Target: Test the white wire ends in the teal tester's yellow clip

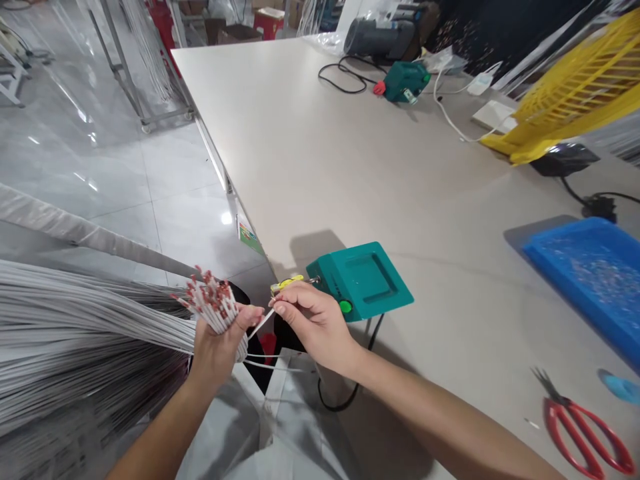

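Note:
My left hand [215,347] is closed round a thick bundle of white wires [213,303] whose stripped ends show reddish copper. Between the thumb and fingers of my right hand [315,323] is the end of a single white wire [261,323], drawn out from the bundle. Right behind those fingers stands a green machine [370,277] with a green button, a yellow part [286,284] and a small metal shaft at its left. Two more loose white wires hang below my hands. The very tip of the pinched wire is hidden by my fingers.
Red-handled scissors [583,427] lie at the lower right, below a blue tray [540,248] of small bits. Farther back are a yellow fan [575,100], a second green machine [406,81] and a dark motor [380,39]. Long white wires [75,313] rest on a rack at left.

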`<state>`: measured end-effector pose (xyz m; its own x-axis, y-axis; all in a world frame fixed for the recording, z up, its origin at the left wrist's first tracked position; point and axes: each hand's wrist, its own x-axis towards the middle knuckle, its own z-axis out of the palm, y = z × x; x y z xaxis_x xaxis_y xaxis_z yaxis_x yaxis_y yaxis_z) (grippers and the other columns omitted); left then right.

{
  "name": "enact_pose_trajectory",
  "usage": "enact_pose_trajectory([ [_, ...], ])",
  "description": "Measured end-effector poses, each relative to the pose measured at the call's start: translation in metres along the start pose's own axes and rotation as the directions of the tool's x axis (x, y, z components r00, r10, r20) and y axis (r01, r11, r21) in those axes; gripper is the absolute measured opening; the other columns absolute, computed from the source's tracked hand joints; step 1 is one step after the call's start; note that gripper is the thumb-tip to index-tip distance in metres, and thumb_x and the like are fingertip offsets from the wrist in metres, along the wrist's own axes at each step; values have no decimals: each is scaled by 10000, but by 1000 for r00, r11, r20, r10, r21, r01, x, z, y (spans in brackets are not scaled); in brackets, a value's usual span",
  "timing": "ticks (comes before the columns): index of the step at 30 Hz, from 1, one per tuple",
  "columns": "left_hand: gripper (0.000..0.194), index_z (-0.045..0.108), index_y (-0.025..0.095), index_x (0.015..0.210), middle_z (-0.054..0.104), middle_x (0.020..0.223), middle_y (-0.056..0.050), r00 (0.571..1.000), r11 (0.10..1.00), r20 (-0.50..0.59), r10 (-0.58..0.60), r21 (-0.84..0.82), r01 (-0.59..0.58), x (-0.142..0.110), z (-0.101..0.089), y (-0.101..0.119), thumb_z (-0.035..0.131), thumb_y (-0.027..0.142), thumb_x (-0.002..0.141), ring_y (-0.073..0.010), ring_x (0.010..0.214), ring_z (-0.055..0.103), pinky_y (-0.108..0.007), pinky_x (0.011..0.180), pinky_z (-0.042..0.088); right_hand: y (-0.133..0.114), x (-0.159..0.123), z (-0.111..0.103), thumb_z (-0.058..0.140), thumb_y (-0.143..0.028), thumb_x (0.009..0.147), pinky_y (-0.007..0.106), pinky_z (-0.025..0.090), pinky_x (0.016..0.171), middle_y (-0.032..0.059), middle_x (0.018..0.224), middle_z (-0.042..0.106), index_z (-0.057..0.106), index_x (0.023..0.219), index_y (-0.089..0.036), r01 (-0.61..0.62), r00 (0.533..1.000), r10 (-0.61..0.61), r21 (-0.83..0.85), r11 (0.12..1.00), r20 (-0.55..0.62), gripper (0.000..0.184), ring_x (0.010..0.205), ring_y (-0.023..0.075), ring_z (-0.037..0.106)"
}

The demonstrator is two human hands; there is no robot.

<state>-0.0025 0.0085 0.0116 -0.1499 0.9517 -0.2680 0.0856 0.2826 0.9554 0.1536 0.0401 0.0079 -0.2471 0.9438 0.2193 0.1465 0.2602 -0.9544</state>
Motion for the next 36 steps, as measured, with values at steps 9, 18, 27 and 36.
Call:
enact_pose_trajectory([
  [9,211,670,139,812,513,469,35,998,997,70,4,-80,1,-2,9,-7,653,320,704,-96,444,455,-216,440,375,3,-3,2,530,-213,840,288,463,679,27,688,628,661,735,-183,14,992,-16,16,1000,124,170,654,125,554],
  [18,198,638,132,677,560,514,10,944,979,291,-154,-86,186,2,-1,-8,696,320,664,-66,420,406,-192,394,301,-4,4,-12,538,-153,793,228,440,548,14,625,592,624,685,-171,86,948,-55,-85,993,313,139,587,107,523],
  [27,236,586,125,607,495,450,31,880,928,401,-256,-152,340,3,-6,-9,698,324,663,-57,391,371,-195,390,285,-5,8,-28,509,-102,827,263,446,552,11,815,656,636,721,-180,858,509,-609,-416,301,609,183,667,123,549],
  [36,198,611,138,670,530,543,18,965,964,194,-177,-164,210,2,-8,-12,680,323,686,-69,452,413,-205,432,313,-2,-2,-27,488,-153,850,295,514,696,97,864,637,623,897,-145,524,852,-385,-561,641,355,144,832,177,604],
])
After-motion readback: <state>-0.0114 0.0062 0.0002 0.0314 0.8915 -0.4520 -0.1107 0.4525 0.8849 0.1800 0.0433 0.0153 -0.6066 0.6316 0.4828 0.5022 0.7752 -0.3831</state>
